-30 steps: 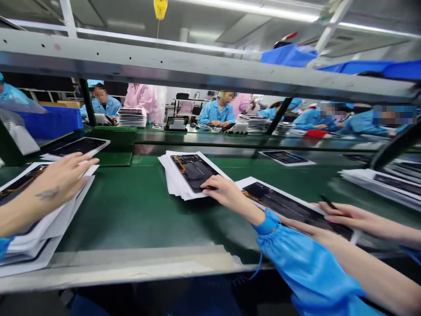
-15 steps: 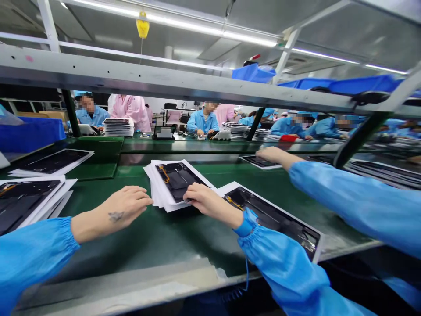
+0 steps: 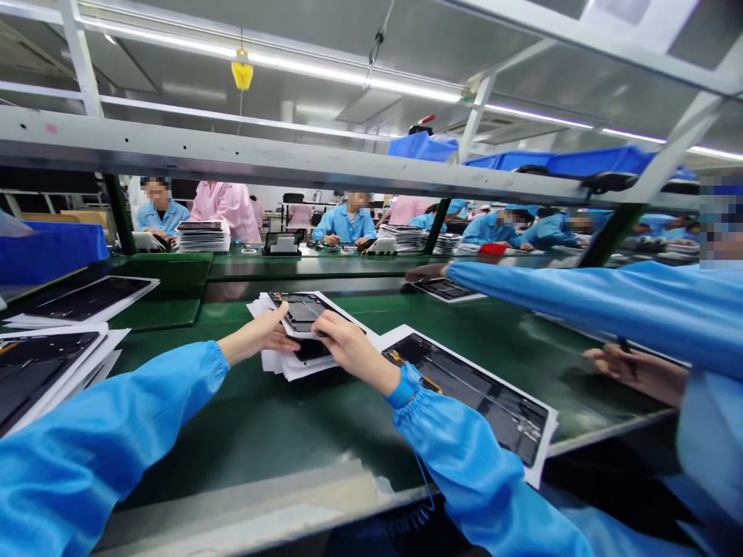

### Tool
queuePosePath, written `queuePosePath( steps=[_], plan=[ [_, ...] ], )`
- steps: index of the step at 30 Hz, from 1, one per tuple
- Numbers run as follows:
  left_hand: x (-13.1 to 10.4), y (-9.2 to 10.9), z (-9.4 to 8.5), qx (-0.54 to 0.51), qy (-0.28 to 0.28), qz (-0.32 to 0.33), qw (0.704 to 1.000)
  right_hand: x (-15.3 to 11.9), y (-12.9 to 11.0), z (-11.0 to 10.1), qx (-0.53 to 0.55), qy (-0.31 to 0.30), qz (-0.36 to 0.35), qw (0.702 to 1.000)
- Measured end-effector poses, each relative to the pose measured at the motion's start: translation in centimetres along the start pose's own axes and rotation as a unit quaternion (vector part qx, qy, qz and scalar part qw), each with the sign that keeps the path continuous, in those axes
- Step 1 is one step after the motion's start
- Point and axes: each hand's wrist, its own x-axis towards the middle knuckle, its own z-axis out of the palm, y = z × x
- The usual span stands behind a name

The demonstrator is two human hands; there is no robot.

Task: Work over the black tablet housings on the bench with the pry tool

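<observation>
My left hand grips the left edge of the top dark device panel on the middle stack, thumb on top and fingers below. My right hand is closed on the same panel's near right edge. The panel is lifted and tilted, and another dark panel shows beneath it. White sheets lie layered in the stack. To the right, a larger dark panel with an orange strip rests on white backing, partly behind my right sleeve.
Stacked panels and another panel lie at left, near a blue bin. A co-worker's arm reaches across from the right over a far panel. A metal shelf beam crosses above the green bench.
My left hand has moved right and taken hold of the top panel, which is now raised off the stack. The co-worker's arm reaches further left, and another hand of theirs shows at right.
</observation>
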Motion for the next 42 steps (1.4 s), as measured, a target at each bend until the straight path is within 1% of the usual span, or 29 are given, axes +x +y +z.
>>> queuePosePath(
  steps=[2,3,4,5,6,8,9,10,11,12,13,14,16,18,19,21,22,23,25,26,27,28,30,34,36,39,42],
  plan=[
    [0.4,0.4,0.6,-0.025,0.032,0.021,0.999,0.1,-0.7,0.6,0.013,0.013,-0.001,1.000],
    [0.1,0.5,0.5,-0.035,0.049,0.033,0.998,-0.1,-1.2,0.7,0.022,0.026,0.004,0.999],
    [-0.8,0.5,0.1,-0.043,0.064,0.043,0.996,-0.4,-1.9,0.8,0.032,0.044,0.015,0.998],
    [-2.2,0.5,-0.7,-0.051,0.076,0.051,0.995,-1.0,-2.7,0.6,0.045,0.064,0.030,0.996],
    [-4.1,0.3,-1.9,-0.057,0.086,0.055,0.993,-1.8,-3.7,0.3,0.062,0.083,0.049,0.993],
    [-8.9,-0.3,-4.5,-0.061,0.106,0.051,0.991,-3.7,-6.0,-0.6,0.110,0.107,0.094,0.984],
    [-11.5,-0.6,-5.6,-0.058,0.117,0.043,0.991,-4.6,-7.2,-1.2,0.143,0.114,0.116,0.976],
    [-14.0,-1.0,-6.6,-0.050,0.125,0.033,0.990,-5.5,-8.3,-1.8,0.189,0.140,0.152,0.960],
    [-16.2,-1.4,-7.2,-0.040,0.135,0.020,0.990,-6.1,-9.2,-2.2,0.222,0.163,0.178,0.945],
    [-18.0,-1.9,-7.5,-0.027,0.142,0.007,0.989,-6.6,-10.1,-2.4,0.239,0.138,0.180,0.944],
    [-19.3,-2.6,-7.6,-0.014,0.147,-0.005,0.989,-6.9,-10.8,-2.3,0.261,0.126,0.183,0.939],
    [-20.2,-3.5,-7.5,0.000,0.153,-0.015,0.988,-7.0,-11.5,-1.9,0.291,0.106,0.170,0.935],
    [-21.0,-5.7,-7.1,0.034,0.161,-0.025,0.986,-6.8,-13.0,-0.5,0.351,0.074,0.134,0.924],
    [-21.1,-7.7,-7.1,0.070,0.157,-0.026,0.985,-6.4,-14.5,1.4,0.388,0.051,0.111,0.913],
    [-21.3,-8.4,-7.3,0.092,0.145,-0.028,0.985,-6.3,-15.3,2.4,0.394,0.044,0.107,0.912],
    [-21.8,-9.0,-8.2,0.168,0.112,-0.032,0.979,-6.2,-16.8,4.1,0.395,0.024,0.097,0.913],
    [-22.3,-9.0,-8.8,0.233,0.107,-0.026,0.966,-6.3,-17.4,4.9,0.396,0.013,0.087,0.914],
    [-22.9,-8.9,-9.4,0.310,0.112,-0.008,0.944,-6.4,-17.9,5.5,0.397,0.007,0.076,0.915],
    [-24.0,-8.5,-10.3,0.457,0.117,0.056,0.880,-6.6,-18.7,6.6,0.399,0.003,0.067,0.915],
    [-24.5,-8.4,-10.4,0.503,0.104,0.092,0.853,-6.7,-19.0,7.0,0.400,0.004,0.071,0.914],
    [-24.9,-8.4,-10.5,0.526,0.080,0.125,0.837,-6.8,-19.2,7.3,0.401,0.008,0.078,0.913],
    [-25.2,-8.4,-10.3,0.531,0.046,0.149,0.833,-6.8,-19.3,7.6,0.401,0.010,0.083,0.912],
    [-25.3,-8.4,-9.7,0.515,-0.015,0.171,0.840,-6.6,-19.4,7.8,0.395,0.011,0.088,0.914],
    [-24.5,-7.5,-8.7,0.481,-0.088,0.147,0.860,-6.2,-19.7,7.9,0.383,-0.016,0.058,0.922],
    [-24.1,-6.8,-8.6,0.475,-0.118,0.135,0.862,-6.0,-19.9,8.0,0.386,-0.030,0.040,0.921],
    [-23.6,-6.2,-8.6,0.496,-0.146,0.153,0.842,-6.1,-20.1,8.2,0.395,-0.024,0.042,0.917],
    [-23.6,-6.6,-8.2,0.532,-0.138,0.194,0.813,-6.4,-19.9,8.2,0.403,0.000,0.068,0.913]
  ],
)
